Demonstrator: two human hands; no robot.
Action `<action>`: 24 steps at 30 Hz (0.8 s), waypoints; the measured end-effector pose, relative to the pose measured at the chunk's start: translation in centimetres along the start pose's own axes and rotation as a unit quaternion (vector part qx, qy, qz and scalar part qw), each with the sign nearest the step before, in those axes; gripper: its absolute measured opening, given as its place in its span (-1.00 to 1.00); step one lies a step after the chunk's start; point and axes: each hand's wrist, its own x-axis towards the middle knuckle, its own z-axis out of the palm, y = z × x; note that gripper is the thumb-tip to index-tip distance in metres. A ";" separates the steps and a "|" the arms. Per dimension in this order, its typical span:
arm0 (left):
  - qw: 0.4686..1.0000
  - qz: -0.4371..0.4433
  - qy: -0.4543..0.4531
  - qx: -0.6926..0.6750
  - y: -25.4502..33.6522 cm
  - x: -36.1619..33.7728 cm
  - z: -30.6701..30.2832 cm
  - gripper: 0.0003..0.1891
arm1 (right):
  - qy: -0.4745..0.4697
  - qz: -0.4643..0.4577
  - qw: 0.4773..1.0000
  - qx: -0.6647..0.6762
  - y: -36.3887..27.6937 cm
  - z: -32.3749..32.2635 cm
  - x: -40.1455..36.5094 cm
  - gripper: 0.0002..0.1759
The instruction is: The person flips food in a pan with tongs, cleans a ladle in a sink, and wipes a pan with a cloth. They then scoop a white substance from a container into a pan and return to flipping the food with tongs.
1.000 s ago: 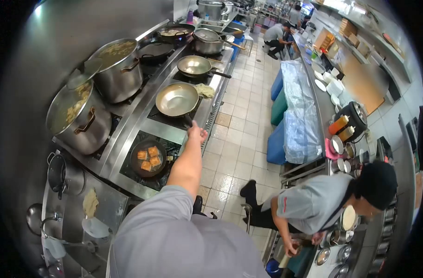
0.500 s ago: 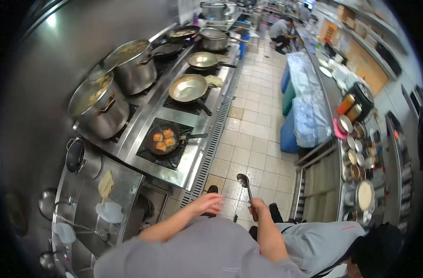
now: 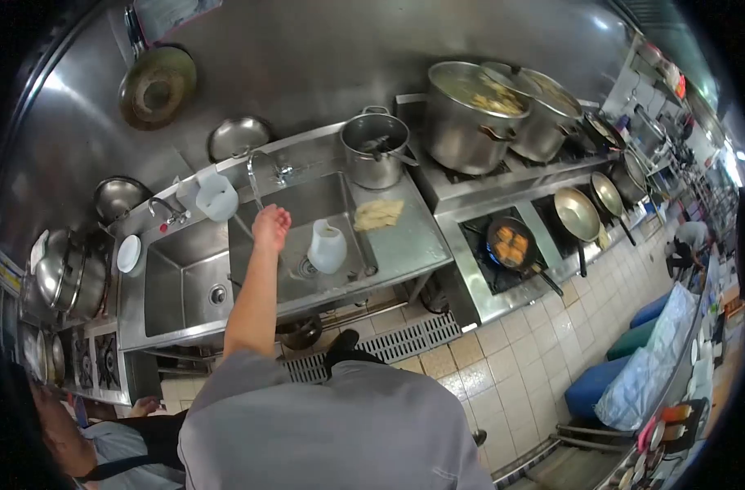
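Observation:
My left hand (image 3: pixel 272 226) reaches over the double sink (image 3: pixel 189 273), its fingers loosely curled with nothing seen in them. Just beyond it the curved faucet (image 3: pixel 252 171) hangs down. A white plastic jug (image 3: pixel 327 247) lies in the right basin, to the right of my hand. Another white plastic container (image 3: pixel 217 198) sits behind the basins. My right hand is hidden beside my body; only the ladle's (image 3: pixel 479 437) bowl shows at my right side.
On the burner at right, a frying pan (image 3: pixel 524 257) holds several browned pieces over a blue flame. A cloth (image 3: pixel 379 214) and a steel pot (image 3: pixel 375 171) are on the counter. Large stockpots (image 3: pixel 462 135) stand behind. Another person's hand (image 3: pixel 146 406) is at lower left.
My view has swung left from the stove aisle to the sink. My left hand has reached out toward the faucet. My right hand, which held the ladle, has gone out of view.

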 end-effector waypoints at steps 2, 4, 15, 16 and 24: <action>1.000 -0.002 0.008 0.017 1.3 4.5 -0.4 -0.86 | 0.025 -0.019 0.999 0.019 1.3 2.1 -2.3 -0.57; 0.999 -0.010 0.018 0.040 1.3 8.3 -0.1 -0.78 | 0.049 -0.034 0.997 0.041 2.9 4.3 -5.1 -0.55; 0.420 0.007 -0.074 0.904 -5.2 28.3 -1.3 -0.13 | 0.040 0.040 0.989 0.139 10.3 8.0 -15.0 -0.44; 0.360 0.045 -0.062 0.930 -9.4 35.0 -6.2 -0.11 | 0.119 0.035 0.979 0.163 10.6 8.9 -16.0 -0.47; 0.174 0.031 -0.293 0.940 -4.7 40.1 -1.2 -0.48 | 0.180 -0.025 0.953 0.242 12.0 8.2 -21.2 -0.64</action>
